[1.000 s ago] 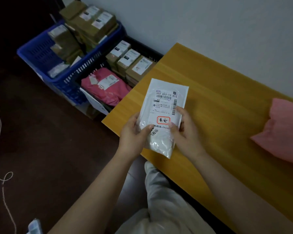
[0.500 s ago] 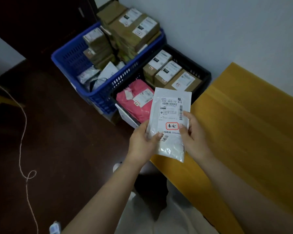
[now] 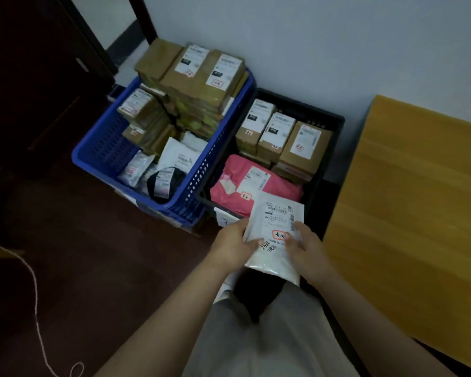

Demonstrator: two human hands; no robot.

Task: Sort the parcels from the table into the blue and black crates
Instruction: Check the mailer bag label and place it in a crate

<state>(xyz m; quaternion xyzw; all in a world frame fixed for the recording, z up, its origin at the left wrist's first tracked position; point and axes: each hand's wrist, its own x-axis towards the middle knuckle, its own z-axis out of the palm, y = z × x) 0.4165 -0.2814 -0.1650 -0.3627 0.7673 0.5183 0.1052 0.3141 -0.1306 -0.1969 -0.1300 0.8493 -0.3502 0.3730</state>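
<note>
2 hands [image 3: 269, 248], 1 white parcel [image 3: 276, 240]

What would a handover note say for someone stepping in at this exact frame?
Left hand and right hand both grip one white parcel, label up, held above the near edge of the black crate.
Blue crate: stacked brown boxes plus a few soft bags.
Black crate: brown boxes at the back, a pink bag in front.
Done: many parcels already sit in both crates.
Left: drop this white parcel into its crate. The visible part of the table shows no parcels; the rest is out of view.
</note>
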